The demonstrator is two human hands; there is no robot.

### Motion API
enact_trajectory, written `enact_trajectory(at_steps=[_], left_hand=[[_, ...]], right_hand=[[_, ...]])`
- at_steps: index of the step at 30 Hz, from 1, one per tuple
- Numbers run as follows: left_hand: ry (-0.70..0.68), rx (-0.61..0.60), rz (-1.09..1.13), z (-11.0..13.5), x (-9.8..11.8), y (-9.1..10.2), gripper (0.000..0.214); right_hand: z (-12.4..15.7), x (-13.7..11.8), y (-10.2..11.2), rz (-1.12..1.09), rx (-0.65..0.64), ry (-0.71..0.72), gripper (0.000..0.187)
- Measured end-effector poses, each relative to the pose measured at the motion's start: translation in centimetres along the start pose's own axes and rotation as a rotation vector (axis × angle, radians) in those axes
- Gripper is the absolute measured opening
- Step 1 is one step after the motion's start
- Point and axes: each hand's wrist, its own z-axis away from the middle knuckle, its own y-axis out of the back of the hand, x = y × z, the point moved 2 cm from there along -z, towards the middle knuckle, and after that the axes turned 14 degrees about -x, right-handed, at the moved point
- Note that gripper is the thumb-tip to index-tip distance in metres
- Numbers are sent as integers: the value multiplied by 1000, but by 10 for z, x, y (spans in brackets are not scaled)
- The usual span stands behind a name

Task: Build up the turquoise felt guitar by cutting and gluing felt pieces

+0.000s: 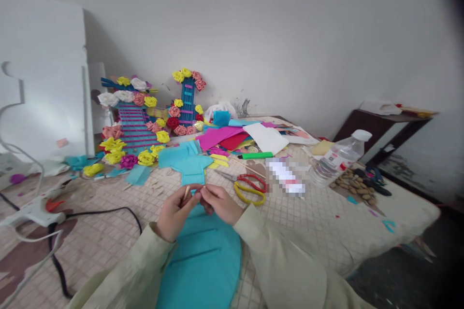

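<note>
My left hand (177,212) and my right hand (221,203) meet at the fingertips, both pinched closed. A short pale stick-like piece (187,192) shows between the left thumb and fingers. Whatever lies in the right fingertips is too small and covered to name. Beneath my hands is a turquoise guitar-shaped cutout (206,270), its wide body toward me and its headstock (188,164) pointing away. Two dark slits or strips cross the body. Just right of my right hand rest scissors (252,188) with red and yellow handles.
Behind stand two flower-trimmed paper models (136,125), (187,101). Coloured paper sheets (266,137), a green marker or cutter (256,155) and a plastic bottle (340,157) lie to the right, with peanuts (353,186) beyond. A white glue gun (39,212) and cables occupy the left.
</note>
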Motion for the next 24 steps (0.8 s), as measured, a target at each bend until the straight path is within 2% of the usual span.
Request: enact_trajectory(at_steps=[5, 9, 16, 18, 20, 22, 24], left_hand=[[50, 79, 77, 0, -2, 2, 29], [88, 113, 133, 1, 2, 2, 26], [172, 89, 276, 4, -4, 2, 29], [195, 98, 325, 4, -10, 4, 31], [206, 114, 382, 4, -13, 6, 32], [206, 125, 452, 3, -14, 9, 33], [202, 133, 532, 2, -13, 11, 33]], right_hand=[[-2, -4, -2, -36, 67, 43, 47], [-1, -5, -6, -99, 32, 103, 45], [2, -9, -7, 133, 78, 135, 38], [4, -13, 4, 229, 128, 122, 35], [9, -20, 26, 390, 263, 70, 31], [18, -27, 55, 621, 438, -57, 33], [28, -31, 81, 811, 518, -210, 43]])
